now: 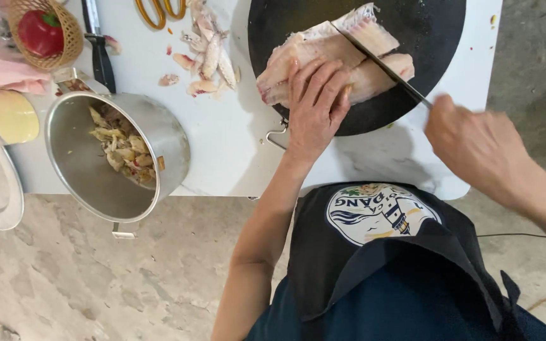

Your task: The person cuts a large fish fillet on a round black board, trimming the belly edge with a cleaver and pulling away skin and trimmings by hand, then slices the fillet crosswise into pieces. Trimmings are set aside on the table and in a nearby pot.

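2 bare hands work a pale pink-white raw fish fillet (323, 53): the left hand (316, 104) presses flat on it with fingers spread, and the right hand (475, 148) is clamped on a thin-bladed knife (380, 60). The fillet's long axis runs left-near to right-far across a round black cutting board (437, 38). A steel pot (96, 183) sits left.

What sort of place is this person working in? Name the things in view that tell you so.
Probably a simple cooking area, perhaps outdoors. The left hand steadies a fish fillet on a round black board while the right hand slices it with a knife; a steel pot of scraps stands on the white table above bare concrete.
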